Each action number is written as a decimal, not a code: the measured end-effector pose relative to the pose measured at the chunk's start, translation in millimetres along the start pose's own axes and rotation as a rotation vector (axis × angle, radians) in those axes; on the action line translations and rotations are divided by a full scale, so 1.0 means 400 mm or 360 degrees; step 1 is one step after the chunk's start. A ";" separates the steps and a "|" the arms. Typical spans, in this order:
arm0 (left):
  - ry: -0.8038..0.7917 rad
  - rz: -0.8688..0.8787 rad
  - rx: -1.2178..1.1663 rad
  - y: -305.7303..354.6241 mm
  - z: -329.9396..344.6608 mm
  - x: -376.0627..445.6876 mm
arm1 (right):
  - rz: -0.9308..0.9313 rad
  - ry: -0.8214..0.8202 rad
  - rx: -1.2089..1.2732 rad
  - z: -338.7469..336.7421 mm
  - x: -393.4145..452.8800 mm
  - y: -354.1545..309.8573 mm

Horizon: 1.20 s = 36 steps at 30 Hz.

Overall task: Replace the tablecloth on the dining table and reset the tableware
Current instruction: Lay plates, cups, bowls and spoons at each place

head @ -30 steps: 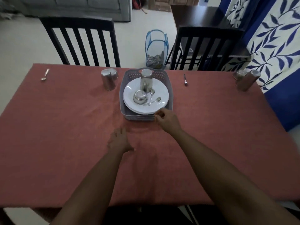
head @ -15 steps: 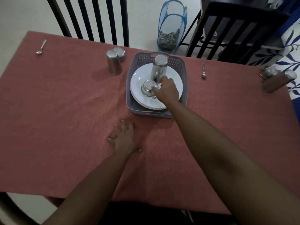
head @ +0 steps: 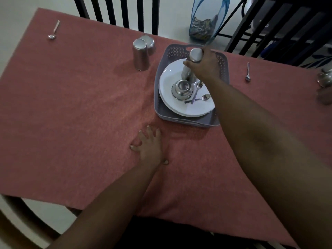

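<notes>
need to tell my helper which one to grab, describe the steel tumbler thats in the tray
Find the grey plastic tray mid-table on the red tablecloth. On its white plates stands an upturned steel tumbler, held by the right hand; other tumblers stand outside the tray.

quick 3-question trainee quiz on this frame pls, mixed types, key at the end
1. True or false: the right hand grips the upside-down steel tumbler that stands on the white round plates in the grey perforated plastic basket.
2. How many small steel spoons lie directly on the red-brown tablecloth, outside the basket? A) none B) two C) four
3. Fill in: the left hand rests with spread fingers on the ____.

Key
1. True.
2. B: one far left, one right of the basket.
3. tablecloth. The two spoons beside the upturned steel bowl lie on the top plate.
</notes>
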<state>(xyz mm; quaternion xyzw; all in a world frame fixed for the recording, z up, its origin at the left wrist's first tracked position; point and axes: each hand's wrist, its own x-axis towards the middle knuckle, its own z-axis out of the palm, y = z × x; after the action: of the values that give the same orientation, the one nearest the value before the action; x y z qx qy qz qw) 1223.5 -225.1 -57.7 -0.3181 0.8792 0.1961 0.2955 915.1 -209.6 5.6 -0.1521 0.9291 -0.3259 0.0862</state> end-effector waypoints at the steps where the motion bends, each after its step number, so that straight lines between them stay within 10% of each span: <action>1: 0.0011 0.0002 0.0007 0.000 0.001 -0.001 | -0.0020 -0.0014 -0.0007 0.001 0.002 0.001; 21: 0.0018 0.0092 0.0017 -0.022 0.008 -0.022 | -0.0495 0.0663 0.0226 -0.267 -0.232 -0.191; 29: 0.0886 -0.0026 -0.0630 -0.272 0.092 -0.098 | -0.0635 0.0176 0.0493 -0.057 -0.631 -0.188; 36: 0.0829 -0.0224 -0.0489 -0.622 0.116 -0.158 | -0.0799 -0.0366 0.0249 0.168 -0.861 -0.161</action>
<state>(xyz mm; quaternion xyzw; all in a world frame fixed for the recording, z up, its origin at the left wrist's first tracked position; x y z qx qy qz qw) 1449.3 -351.8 -90.6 -0.4587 0.8612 0.2178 0.0217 1270.5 -179.8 15.4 -0.4063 0.8186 -0.3882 0.1190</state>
